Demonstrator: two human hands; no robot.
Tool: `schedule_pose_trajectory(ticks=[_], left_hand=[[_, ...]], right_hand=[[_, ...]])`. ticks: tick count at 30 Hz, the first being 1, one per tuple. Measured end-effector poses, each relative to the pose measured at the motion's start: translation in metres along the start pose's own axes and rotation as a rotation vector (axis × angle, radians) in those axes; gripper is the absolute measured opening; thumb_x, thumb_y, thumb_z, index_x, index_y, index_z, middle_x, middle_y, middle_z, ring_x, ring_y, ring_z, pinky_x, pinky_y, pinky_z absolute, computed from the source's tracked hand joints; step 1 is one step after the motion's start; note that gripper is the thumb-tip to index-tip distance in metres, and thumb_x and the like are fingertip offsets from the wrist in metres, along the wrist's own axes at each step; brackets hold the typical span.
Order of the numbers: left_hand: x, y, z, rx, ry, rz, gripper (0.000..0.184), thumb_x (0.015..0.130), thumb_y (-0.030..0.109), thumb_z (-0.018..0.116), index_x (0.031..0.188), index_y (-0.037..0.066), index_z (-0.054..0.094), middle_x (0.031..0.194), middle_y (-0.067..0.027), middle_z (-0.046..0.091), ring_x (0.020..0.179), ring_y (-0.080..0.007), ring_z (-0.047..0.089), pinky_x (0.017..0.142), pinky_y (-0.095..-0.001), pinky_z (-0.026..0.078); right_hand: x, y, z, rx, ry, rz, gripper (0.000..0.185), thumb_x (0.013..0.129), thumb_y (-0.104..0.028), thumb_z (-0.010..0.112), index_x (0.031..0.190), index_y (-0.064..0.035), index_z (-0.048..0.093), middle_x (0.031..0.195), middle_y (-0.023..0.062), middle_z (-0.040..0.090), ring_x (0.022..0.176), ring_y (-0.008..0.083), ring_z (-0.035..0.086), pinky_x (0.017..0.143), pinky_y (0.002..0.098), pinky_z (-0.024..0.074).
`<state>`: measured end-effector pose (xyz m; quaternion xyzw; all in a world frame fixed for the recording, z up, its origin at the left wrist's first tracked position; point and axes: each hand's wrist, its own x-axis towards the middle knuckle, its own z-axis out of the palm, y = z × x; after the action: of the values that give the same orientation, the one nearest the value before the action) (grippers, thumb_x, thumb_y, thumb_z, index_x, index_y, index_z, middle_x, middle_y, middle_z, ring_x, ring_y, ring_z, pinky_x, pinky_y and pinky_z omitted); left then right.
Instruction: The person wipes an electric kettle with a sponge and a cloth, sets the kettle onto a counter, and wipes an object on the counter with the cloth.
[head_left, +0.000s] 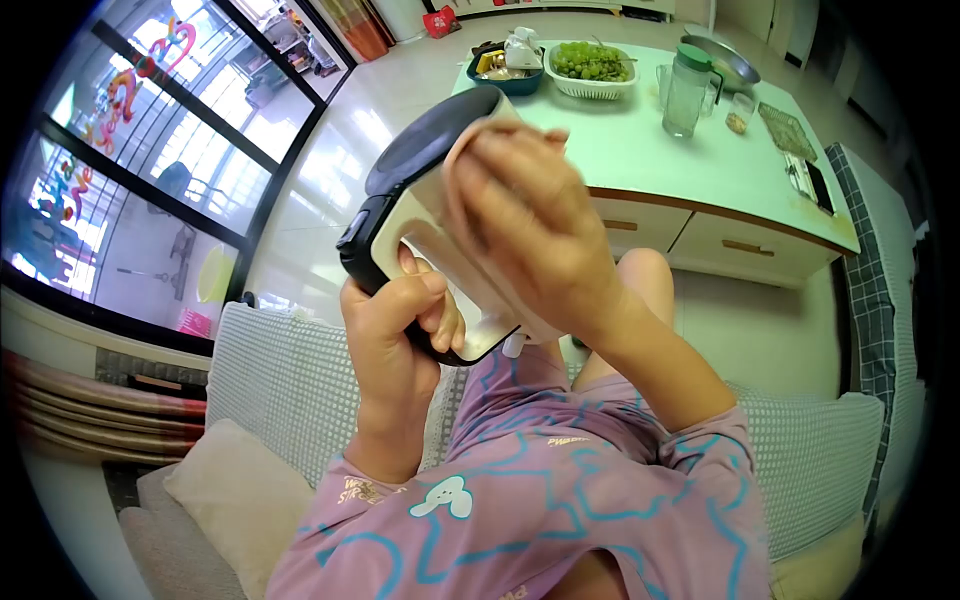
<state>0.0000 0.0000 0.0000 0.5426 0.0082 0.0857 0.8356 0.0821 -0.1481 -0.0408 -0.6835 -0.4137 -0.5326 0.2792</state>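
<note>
An electric kettle (pixel 430 215) with a pale body, a dark lid and a black-edged handle is held up tilted above my lap. My left hand (pixel 395 325) is closed around its handle, thumb across the front. Against the side of the kettle, my right hand (pixel 535 215) presses what looks like a thin pinkish-tan cloth (pixel 458 185). Its fingers are bent over the cloth and smeared by motion. The far side of the kettle's body is hidden behind this hand.
On the table (pixel 620 150) ahead stand a white basket of green grapes (pixel 592 65), a dark tray of items (pixel 505 70), a green-lidded glass pitcher (pixel 688 95), a small glass (pixel 740 113) and a metal bowl (pixel 725 62). A cushion (pixel 240 500) lies on the sofa at left.
</note>
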Motion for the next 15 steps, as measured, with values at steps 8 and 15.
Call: schedule_pose_trajectory(ticks=[8,15], left_hand=[[-0.007,-0.009,-0.004,0.053,-0.001,0.073,0.018,0.075,0.005,0.062,0.086,0.001,0.048,0.057,-0.0059,0.046,0.037,-0.0155,0.042,0.036,-0.0291,0.039],[-0.009,-0.038,-0.021,0.172,-0.061,0.323,0.017,0.077,-0.003,0.066,0.087,-0.004,0.052,0.063,-0.0108,0.055,0.042,-0.0174,0.053,0.038,-0.0289,0.042]], right_hand=[[-0.043,-0.002,0.010,-0.032,0.088,-0.019,0.051,0.079,-0.004,0.071,0.129,-0.0030,0.059,0.132,0.0145,0.053,0.123,0.0343,0.052,0.103,0.0456,0.0453],[-0.033,-0.005,0.002,0.208,0.203,0.464,0.050,0.082,0.006,0.061,0.131,0.0035,0.055,0.141,0.0238,0.048,0.132,0.0437,0.046,0.111,0.0492,0.0362]])
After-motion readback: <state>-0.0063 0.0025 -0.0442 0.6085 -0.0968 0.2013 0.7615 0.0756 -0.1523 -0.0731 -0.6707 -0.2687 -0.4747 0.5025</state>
